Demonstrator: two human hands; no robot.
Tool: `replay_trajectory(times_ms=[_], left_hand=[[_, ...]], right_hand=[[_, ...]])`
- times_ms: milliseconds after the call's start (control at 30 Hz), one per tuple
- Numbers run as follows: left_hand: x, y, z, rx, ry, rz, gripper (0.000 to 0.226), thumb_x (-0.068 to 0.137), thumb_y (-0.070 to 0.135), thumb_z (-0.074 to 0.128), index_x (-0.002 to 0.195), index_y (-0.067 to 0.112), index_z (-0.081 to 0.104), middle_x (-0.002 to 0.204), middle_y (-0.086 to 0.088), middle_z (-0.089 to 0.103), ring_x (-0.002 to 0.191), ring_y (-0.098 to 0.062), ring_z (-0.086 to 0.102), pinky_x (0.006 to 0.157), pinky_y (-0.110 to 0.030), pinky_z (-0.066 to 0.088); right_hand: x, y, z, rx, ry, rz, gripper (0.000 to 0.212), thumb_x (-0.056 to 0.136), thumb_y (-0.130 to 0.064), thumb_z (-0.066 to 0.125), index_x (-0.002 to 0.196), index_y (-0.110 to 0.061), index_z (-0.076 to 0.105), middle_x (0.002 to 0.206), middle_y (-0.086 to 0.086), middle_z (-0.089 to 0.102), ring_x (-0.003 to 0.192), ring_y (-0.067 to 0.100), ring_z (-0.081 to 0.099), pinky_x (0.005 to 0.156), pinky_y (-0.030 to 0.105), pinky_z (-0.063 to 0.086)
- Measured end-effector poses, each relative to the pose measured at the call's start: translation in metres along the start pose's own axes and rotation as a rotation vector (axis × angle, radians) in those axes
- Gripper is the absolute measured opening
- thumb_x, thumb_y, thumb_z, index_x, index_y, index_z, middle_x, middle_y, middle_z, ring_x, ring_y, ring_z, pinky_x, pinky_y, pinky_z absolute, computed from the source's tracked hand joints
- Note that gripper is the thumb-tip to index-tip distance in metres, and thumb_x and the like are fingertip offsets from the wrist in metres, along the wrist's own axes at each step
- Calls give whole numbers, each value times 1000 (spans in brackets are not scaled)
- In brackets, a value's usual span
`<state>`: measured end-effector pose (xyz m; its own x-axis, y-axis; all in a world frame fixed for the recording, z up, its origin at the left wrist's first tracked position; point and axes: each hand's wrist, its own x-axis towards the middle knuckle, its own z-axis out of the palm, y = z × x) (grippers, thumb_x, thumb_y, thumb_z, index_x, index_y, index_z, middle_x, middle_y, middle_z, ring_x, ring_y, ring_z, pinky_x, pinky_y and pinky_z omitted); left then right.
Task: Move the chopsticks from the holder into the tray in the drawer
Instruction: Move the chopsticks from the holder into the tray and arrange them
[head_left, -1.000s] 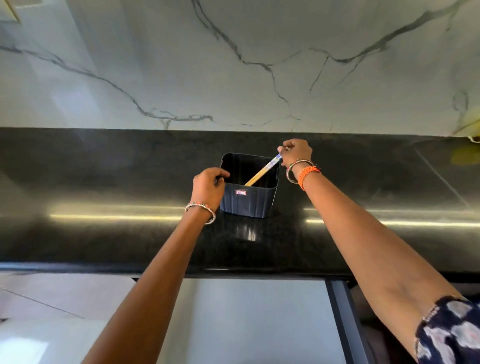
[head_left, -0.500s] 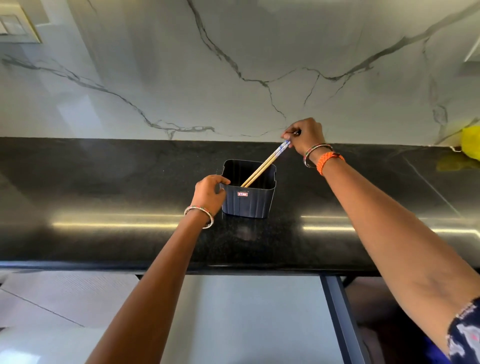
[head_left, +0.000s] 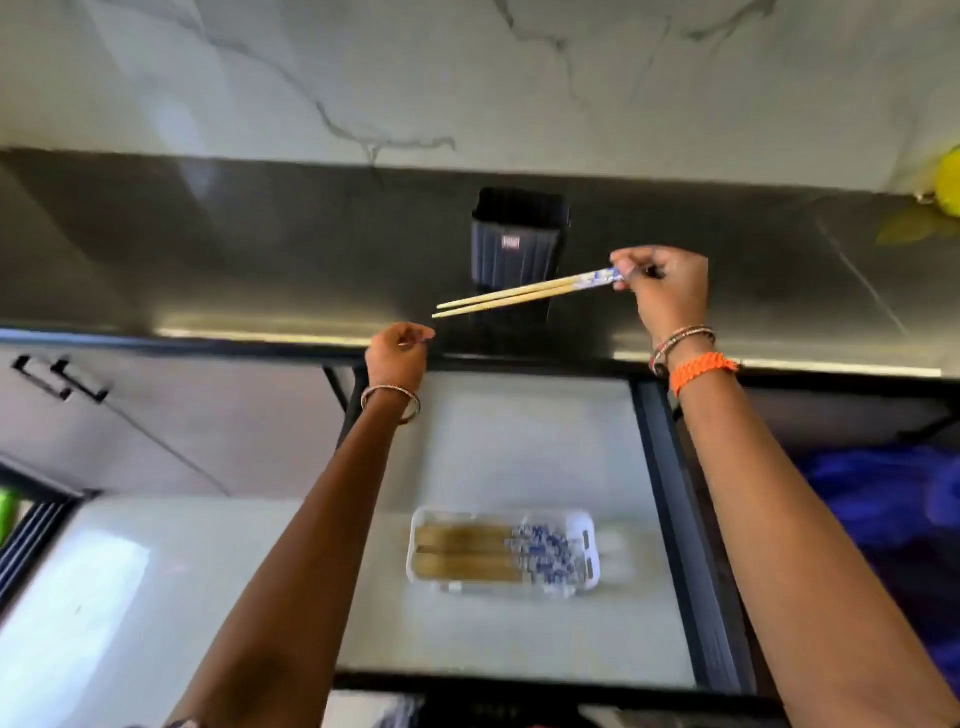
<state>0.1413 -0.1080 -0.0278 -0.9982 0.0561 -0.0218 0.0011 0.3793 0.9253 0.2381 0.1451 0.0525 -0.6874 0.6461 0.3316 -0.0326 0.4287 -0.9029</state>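
Fingers (head_left: 626, 270) of the right hand (head_left: 670, 291) are pinched shut on the blue-patterned ends of a pair of chopsticks (head_left: 524, 296), which stick out leftward, nearly level, in the air in front of the holder (head_left: 514, 244). The left hand (head_left: 397, 356) hangs loosely curled just below their bare tips, holding nothing and apart from them. The dark ribbed holder stands on the black desk (head_left: 208, 260) behind the pair; no chopsticks show above its rim, though its inside is hidden. Below, the drawer (head_left: 519, 452) is pulled open, and the clear tray (head_left: 504, 553) in it already holds a row of matching chopsticks, patterned ends to the right. By this showing the task is nearly done: this pair is out of the holder and has yet to be lowered into the tray.
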Motion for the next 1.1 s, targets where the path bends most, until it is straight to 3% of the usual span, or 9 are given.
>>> replay_trajectory(times_ms=[100, 233, 333, 433, 533, 633, 867, 1000, 1100], left_hand=[[-31, -63, -14, 39, -153, -266, 25, 84, -4, 46, 82, 0, 70, 70, -17, 64, 64, -29, 59, 68, -33, 54], [-64, -115, -33, 179, -458, -544, 36, 91, -5, 41, 62, 11, 56, 68, -8, 55, 59, -17, 53, 42, -14, 50], [-80, -142, -38, 292, -467, -620, 29, 92, 4, 46, 64, 13, 50, 74, -8, 55, 65, -20, 53, 60, -26, 48], [-101, -161, -34, 238, -460, -710, 26, 95, 16, 49, 69, 10, 52, 70, -9, 50, 56, -18, 46, 55, -27, 40], [-114, -174, -23, 334, -510, -658, 32, 95, 25, 46, 109, -2, 59, 102, -28, 61, 85, -38, 58, 73, -33, 43], [-119, -176, -15, 347, -458, -591, 49, 95, 30, 47, 122, -11, 51, 128, -33, 54, 117, -44, 53, 95, -41, 46], [-119, -182, -8, 280, -325, -520, 56, 94, 30, 49, 138, -2, 36, 143, -22, 43, 131, -35, 42, 110, -38, 33], [-114, -188, -3, 306, -308, -464, 41, 94, 23, 48, 102, -15, 58, 106, -38, 60, 99, -45, 58, 79, -39, 46], [-118, -186, 0, 277, -290, -447, 34, 93, 15, 48, 86, -15, 63, 72, -26, 53, 72, -27, 46, 63, -27, 31]], right_hand=[[-77, 63, 3, 18, -200, 242, 22, 86, 7, 57, 106, 14, 64, 62, -15, 68, 47, -9, 59, 55, 6, 49], [-154, 124, -3, -56, -312, 483, 25, 88, 9, 54, 110, 19, 60, 80, -2, 63, 48, -7, 62, 56, 6, 53], [-187, 148, -5, -108, -333, 550, 24, 89, 10, 53, 110, 17, 60, 90, 7, 65, 47, -8, 61, 56, 4, 52], [-206, 161, -1, -140, -327, 574, 23, 89, 12, 50, 108, 16, 62, 100, 20, 65, 46, -8, 60, 57, 5, 52], [-218, 165, 6, -161, -294, 596, 23, 88, 12, 50, 105, 15, 65, 104, 26, 66, 47, -3, 61, 59, 8, 54], [-225, 165, 15, -183, -270, 629, 22, 88, 11, 50, 101, 12, 67, 105, 28, 68, 53, 0, 59, 63, 13, 53], [-235, 160, 20, -171, -224, 731, 24, 90, 12, 47, 103, 11, 67, 108, 25, 68, 62, 9, 58, 59, 10, 53], [-235, 157, 23, -202, -224, 740, 25, 89, 12, 46, 99, 9, 69, 107, 26, 69, 65, 16, 62, 79, 32, 57], [-238, 157, 31, -392, -315, 689, 30, 87, 11, 43, 98, 6, 71, 109, 23, 69, 96, 34, 66, 96, 37, 50]])
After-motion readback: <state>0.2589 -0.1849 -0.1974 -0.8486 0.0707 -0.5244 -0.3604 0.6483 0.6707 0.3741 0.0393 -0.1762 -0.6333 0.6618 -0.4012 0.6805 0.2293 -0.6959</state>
